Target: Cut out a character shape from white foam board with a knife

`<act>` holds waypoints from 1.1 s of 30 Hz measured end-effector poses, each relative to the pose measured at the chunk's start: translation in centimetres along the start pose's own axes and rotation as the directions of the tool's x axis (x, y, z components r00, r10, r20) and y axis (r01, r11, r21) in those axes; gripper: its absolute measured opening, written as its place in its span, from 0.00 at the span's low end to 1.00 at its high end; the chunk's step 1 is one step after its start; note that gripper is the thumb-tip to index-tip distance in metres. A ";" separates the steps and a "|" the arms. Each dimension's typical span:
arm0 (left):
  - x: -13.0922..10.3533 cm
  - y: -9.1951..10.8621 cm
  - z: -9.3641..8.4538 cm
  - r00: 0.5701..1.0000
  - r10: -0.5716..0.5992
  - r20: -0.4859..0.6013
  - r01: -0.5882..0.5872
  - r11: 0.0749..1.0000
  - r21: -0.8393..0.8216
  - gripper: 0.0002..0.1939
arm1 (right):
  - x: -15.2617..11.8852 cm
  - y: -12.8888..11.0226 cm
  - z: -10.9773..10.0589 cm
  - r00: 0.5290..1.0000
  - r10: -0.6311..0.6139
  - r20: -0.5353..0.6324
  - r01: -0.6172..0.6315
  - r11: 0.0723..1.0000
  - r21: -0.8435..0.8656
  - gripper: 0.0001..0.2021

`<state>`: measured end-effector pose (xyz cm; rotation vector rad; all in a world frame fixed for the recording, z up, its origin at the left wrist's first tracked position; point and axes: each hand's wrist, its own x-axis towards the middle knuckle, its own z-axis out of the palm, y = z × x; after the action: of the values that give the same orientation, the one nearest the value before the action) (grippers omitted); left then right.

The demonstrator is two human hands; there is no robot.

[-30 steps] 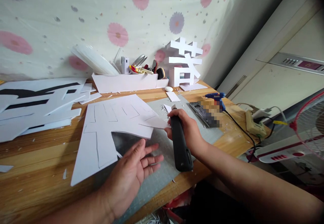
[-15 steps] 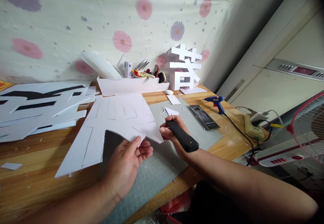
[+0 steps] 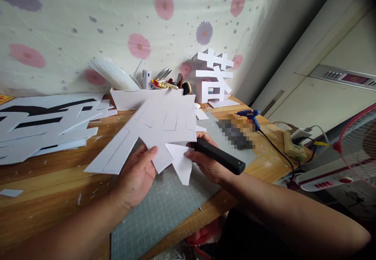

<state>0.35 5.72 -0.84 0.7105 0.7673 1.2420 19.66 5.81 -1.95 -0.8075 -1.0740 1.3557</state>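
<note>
A large white foam sheet [image 3: 158, 123] with pencilled outlines and an angular cut edge is held up over the grey cutting mat [image 3: 147, 213]. My left hand [image 3: 138, 174] grips its lower edge, thumb on top and fingers beneath. At the sheet's right side, my right hand [image 3: 207, 158] holds a black-handled tool [image 3: 220, 156], the handle pointing down to the right. The tool's working end is hidden behind the sheet. The thumb of that hand also rests on a pointed white flap [image 3: 182, 162] hanging at the sheet's lower right.
Cut white and black sheets [image 3: 44, 127] lie stacked at the left. Behind stand a white box of tools [image 3: 129, 99] and a white built-up character [image 3: 213, 78]. A blue glue gun [image 3: 251, 117], its cable and a power strip [image 3: 293, 146] are at the right, near a fan [image 3: 358, 150].
The sheet has lifted and turned, its right side now at my right hand. The pointed flap has swung downward under my right thumb. The black handle has shifted slightly right.
</note>
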 end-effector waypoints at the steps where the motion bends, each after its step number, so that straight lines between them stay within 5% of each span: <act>1: 0.2 0.1 -0.1 1.000 -0.025 -0.001 0.025 1.000 -0.010 0.18 | 0.0 0.3 -0.2 1.000 -0.025 0.013 0.025 0.999 -0.029 0.24; 6: 0.6 0.6 -0.6 0.995 -0.096 -0.021 0.095 0.995 -0.022 0.13 | 0.1 1.1 -1.1 0.991 -0.078 0.112 0.108 0.950 -0.292 0.18; 10: 0.6 1.0 -0.7 0.995 -0.097 -0.035 0.097 0.995 -0.018 0.13 | 0.3 -0.2 -1.3 0.968 -0.083 0.237 0.181 0.883 -0.432 0.26; 14: 0.4 1.3 -0.7 0.994 -0.099 -0.035 0.099 0.995 -0.014 0.13 | 0.1 -1.3 -1.1 0.947 -0.105 0.304 0.253 0.826 -0.504 0.27; 19: 0.6 2.7 -1.2 0.998 -0.053 -0.033 0.053 0.998 -0.017 0.08 | 0.2 -0.8 -1.7 0.942 -0.070 0.327 0.222 0.863 -0.453 0.19; 23: 1.0 3.3 -1.4 0.999 -0.008 -0.046 0.008 1.000 -0.003 0.08 | 2.2 -0.8 -3.6 0.945 -0.231 0.232 0.327 0.713 -0.620 0.18; 25: 1.0 3.2 -1.2 0.998 -0.007 -0.068 0.008 1.000 0.020 0.07 | 3.3 -1.4 -4.8 0.944 -0.298 0.141 0.295 0.570 -0.767 0.19; 27: 0.9 3.0 -1.0 0.995 -0.007 -0.101 0.012 0.999 0.050 0.06 | 4.1 -2.0 -5.7 0.944 -0.323 0.066 0.238 0.528 -0.815 0.23; 30: 0.7 2.9 -0.6 0.986 0.017 -0.164 -0.001 0.995 0.096 0.06 | 4.2 -2.4 -6.0 0.974 -0.228 0.009 0.173 0.710 -0.683 0.29; 33: 0.5 3.1 -0.4 0.973 0.055 -0.225 -0.028 0.992 0.125 0.08 | 3.4 -2.3 -4.9 0.993 -0.095 0.070 0.114 0.924 -0.365 0.27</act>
<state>-1.60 6.83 1.38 0.6919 1.0284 1.3385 24.75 9.62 -1.06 -0.9765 -1.4188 1.1023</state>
